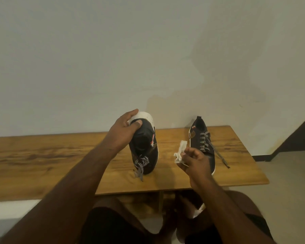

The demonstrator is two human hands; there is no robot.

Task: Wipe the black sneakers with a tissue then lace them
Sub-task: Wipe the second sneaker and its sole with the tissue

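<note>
a left hand (124, 128) is gripping an upended black sneaker (144, 147) by its heel on the wooden table (60, 155), while at its 3 o'clock the right hand (195, 160) is pinching a crumpled tissue (180, 152) beside the second sneaker (202, 140).

Stood against a plain pale wall (148, 50), stained low down, wooden counter (42, 155), pale floor (289, 173), dark skirting (264, 158), dim warm light.
</note>
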